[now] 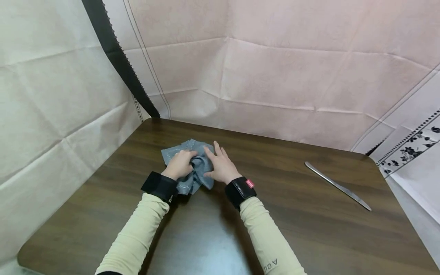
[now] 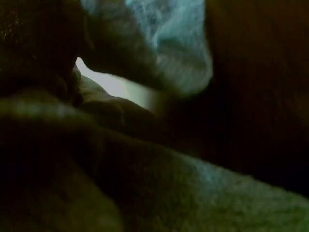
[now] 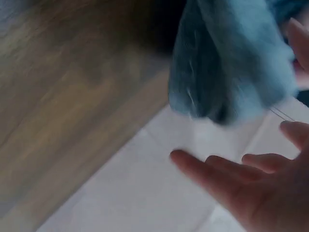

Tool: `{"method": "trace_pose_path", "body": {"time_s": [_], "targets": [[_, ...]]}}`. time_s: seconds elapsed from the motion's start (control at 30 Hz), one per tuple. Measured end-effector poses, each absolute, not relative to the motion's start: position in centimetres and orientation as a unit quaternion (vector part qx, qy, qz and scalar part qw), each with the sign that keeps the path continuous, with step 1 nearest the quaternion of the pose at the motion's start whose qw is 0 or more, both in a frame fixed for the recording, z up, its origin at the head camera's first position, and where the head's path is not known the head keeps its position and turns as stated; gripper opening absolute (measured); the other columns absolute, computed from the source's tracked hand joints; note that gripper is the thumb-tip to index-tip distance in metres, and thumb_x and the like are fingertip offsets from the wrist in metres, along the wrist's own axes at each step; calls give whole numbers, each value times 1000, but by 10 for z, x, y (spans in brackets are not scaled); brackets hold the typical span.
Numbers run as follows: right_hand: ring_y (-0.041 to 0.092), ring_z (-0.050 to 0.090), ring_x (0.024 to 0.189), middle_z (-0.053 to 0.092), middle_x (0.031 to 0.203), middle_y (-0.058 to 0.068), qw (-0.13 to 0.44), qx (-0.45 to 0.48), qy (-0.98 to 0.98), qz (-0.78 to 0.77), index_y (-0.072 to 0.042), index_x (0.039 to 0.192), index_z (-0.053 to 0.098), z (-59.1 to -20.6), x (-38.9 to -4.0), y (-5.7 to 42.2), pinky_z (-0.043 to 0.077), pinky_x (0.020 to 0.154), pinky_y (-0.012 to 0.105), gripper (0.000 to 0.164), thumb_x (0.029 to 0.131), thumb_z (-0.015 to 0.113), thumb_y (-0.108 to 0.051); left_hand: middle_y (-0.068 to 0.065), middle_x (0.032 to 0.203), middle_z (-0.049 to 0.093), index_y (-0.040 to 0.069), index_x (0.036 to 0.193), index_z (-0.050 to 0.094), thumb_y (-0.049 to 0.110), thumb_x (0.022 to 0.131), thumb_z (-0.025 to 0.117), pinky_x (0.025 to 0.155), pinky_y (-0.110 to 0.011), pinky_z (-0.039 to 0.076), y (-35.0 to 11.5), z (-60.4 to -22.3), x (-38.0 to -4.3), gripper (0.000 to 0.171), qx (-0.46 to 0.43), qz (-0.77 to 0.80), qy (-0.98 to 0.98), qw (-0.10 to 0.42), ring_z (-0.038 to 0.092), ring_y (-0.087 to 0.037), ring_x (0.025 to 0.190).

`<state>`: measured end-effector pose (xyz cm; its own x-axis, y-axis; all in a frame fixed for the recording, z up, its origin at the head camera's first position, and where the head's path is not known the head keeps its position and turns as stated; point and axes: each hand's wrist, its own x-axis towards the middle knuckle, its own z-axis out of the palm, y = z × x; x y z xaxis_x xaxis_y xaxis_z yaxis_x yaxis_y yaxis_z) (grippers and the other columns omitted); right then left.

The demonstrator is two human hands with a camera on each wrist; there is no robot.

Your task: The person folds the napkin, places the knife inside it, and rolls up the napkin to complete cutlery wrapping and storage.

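A crumpled blue-grey cloth (image 1: 202, 163) with pale markings is bunched up over the left-centre part of the table. My left hand (image 1: 179, 164) grips it from the left, fingers curled into the folds. On the cloth's right side is my right hand (image 1: 223, 167), its fingers spread and fairly straight. In the right wrist view the cloth (image 3: 231, 63) hangs in folds, and the right hand (image 3: 256, 188) has extended fingers apart from it. Dark and blurred, the left wrist view shows folds of the cloth (image 2: 178, 53) close up; the left fingers cannot be made out there.
A silver table knife (image 1: 337, 185) lies slantwise on the right side of the brown wooden table (image 1: 292, 236). Pale creased sheeting (image 1: 275, 76) rises behind the table and along its left side. A black strip (image 1: 117, 53) runs down to the back left corner.
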<state>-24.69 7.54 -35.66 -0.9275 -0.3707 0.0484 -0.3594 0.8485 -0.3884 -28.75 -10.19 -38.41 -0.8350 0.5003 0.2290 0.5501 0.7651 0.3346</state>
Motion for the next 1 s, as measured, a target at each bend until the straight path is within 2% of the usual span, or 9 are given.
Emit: {"method": "trace_pose_path", "body": {"time_s": [0.17,0.3,0.37,0.43,0.57,1.0], "targets": [[35,50,112,41,134,22,-40,-187,960,-203,-10,128,53,-365,-250,83,44,87,40,52,79,69,-6,-16,105,61,3,110,61,-14,72,48,73,-38,46,-84,-386,-284,44,-322,-238,-913,79,58,-29,91],[29,58,102,61,112,14,-117,-185,954,-203,-8,111,66,-368,-244,100,47,82,38,37,76,65,4,-14,100,61,3,106,62,-15,70,48,69,-35,44,-69,-383,-280,43,-352,-262,-894,92,57,-26,85],[27,59,99,64,106,11,-143,-182,952,-200,-7,108,67,-367,-239,110,48,81,38,35,75,65,5,-14,101,61,3,107,62,-15,70,47,71,-36,45,-60,-379,-277,43,-362,-268,-888,92,57,-26,87],[27,59,99,65,106,11,-159,-173,952,-196,-7,107,68,-364,-234,121,48,81,38,35,74,66,5,-14,103,61,2,110,61,-14,71,48,74,-37,46,-49,-375,-274,44,-372,-266,-885,92,58,-27,92],[29,59,99,64,106,12,-174,-155,955,-182,-6,107,67,-356,-222,142,47,81,40,36,73,68,5,-13,104,60,3,112,60,-13,75,48,74,-36,46,-27,-367,-268,42,-392,-258,-879,85,57,-26,91],[31,62,90,66,99,16,-163,-106,959,-206,-2,104,68,-352,-185,202,49,74,41,36,70,68,8,-10,99,60,6,109,61,-11,79,49,72,-33,45,38,-370,-252,36,-452,-251,-854,63,57,-22,86]]}}
